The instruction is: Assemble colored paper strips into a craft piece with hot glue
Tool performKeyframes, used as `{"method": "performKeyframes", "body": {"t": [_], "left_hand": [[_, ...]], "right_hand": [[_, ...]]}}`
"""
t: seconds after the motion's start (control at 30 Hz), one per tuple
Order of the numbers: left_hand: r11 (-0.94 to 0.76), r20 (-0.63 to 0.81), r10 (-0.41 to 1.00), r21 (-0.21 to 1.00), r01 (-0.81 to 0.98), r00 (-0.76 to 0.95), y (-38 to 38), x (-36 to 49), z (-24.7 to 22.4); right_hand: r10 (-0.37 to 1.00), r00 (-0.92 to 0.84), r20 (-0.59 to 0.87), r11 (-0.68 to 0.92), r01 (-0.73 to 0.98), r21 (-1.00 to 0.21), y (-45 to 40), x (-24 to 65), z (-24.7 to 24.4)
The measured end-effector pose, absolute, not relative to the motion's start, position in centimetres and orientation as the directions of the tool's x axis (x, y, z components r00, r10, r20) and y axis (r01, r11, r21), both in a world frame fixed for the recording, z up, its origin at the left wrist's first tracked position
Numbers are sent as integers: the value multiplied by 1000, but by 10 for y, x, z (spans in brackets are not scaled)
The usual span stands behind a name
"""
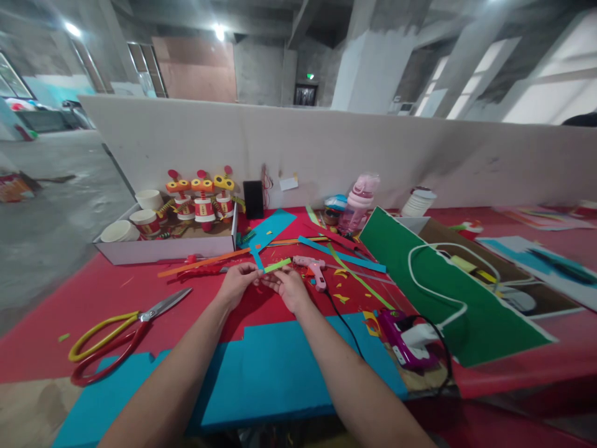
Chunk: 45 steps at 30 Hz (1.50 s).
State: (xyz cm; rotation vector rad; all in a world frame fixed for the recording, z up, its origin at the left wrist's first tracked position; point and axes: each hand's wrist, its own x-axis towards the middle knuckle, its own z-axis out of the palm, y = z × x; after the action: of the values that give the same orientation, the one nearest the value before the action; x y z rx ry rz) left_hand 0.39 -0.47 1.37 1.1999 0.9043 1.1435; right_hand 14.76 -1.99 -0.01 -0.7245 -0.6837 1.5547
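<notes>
Close together over the red tabletop, both hands pinch two narrow paper strips that meet at an angle. The fingers of my left hand (239,285) are closed at the lower end of the blue paper strip (256,258). My right hand (290,289) is closed on the light green paper strip (278,266), which points up and to the right. Fingertips cover the spot where the strips meet, so I cannot tell how they are joined. Just right of my right hand lies a pink glue gun (311,269). Large scissors (135,330) with red and yellow handles lie to the left.
A white box (163,252) at the back left carries paper cups and several cup figures. Blue card sheets (298,364) lie along the front edge. To the right are a purple power strip (405,342), a green-sided box (424,292) and a pink bottle (360,202).
</notes>
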Motion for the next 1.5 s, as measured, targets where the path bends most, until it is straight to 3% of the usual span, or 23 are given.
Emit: {"method": "performKeyframes", "body": {"t": [0.3,1.33,1.5], "left_hand": [[-1,35,975,988,-153,219,-5,4,15],[8,38,976,978,-208,216,-4,3,9],[27,41,963,968,-249,266,-4,4,10]], "right_hand": [[981,-194,4,-122,-628,-768,-26,146,2],[995,-70,-71,-95,-483,-870,-23,145,0],[995,-32,-93,-95,-564,-820,-20,144,2]]}}
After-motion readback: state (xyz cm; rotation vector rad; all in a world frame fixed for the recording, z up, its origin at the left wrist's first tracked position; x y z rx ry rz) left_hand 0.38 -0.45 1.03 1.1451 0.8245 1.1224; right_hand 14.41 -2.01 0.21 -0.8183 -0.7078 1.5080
